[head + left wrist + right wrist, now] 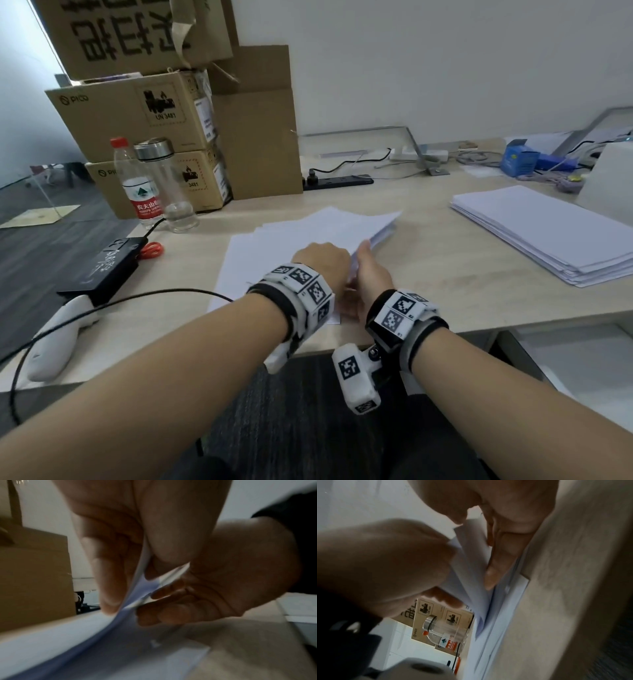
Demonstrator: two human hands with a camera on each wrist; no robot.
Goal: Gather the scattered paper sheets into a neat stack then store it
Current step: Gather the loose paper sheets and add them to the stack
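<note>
Both hands work at the loose white paper sheets, which lie fanned in the middle of the light wooden desk, near its front edge. The left hand pinches the near edge of some sheets betw. thumb and fingers — this edge is lifted and bent up off the desk, the rest lies flat. The right hand is just beside it, touching the same paper; its fingers lie along the lifted sheets and the thumb presses from the other side, so it grasps them too. Both wrist views are blurred.

A second, neat stack of white paper lies well apart at the right. At the back left stand brown cardboard boxes, w/ a clear plastic water bottle with red cap and a glass bottle with metal lid in front — the two bottles just beside each other.
</note>
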